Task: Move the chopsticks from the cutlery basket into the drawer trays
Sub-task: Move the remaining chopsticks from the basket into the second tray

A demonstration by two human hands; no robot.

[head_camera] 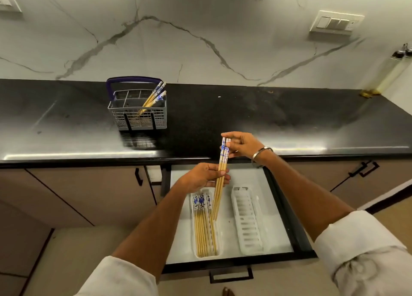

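Rolled white sleeves (365, 249), one on each forearm, lowest in frame; cuffs run off the bottom edge.

Left hand (201, 177): thumb and curled fingers pinch the bare wooden mid-length of a small bundle of bamboo chopsticks with blue-and-white patterned tops (220, 177).

Right hand (242, 145): fingertips pinch the patterned top ends of the same bundle, wrist wearing a silver metal bangle (262, 154).

Bundle: held steeply, tips pointing down toward the white plastic slotted drawer tray (217, 235) below the left hand, already holding a row of matching chopsticks laid flat, patterned ends away from the person. A second, empty white slotted tray (247, 224) lies below the right forearm. Both sit in the open white-lined drawer (276, 206).

Source: grey wire-grid cutlery basket with purple handle (137, 108) on the black polished stone countertop (267, 117), well beyond the left hand, several chopsticks leaning in its right compartment.

Handling advice: square the tips together, lower the bundle level, patterned ends matching the laid row, and release the left-hand pinch last so none roll out. The filled tray looks nearly full; the empty one may suit better.

Not determinable: exact count in the bundle, three or four; count remaining in the basket; whether the bundle tips touch the tray.
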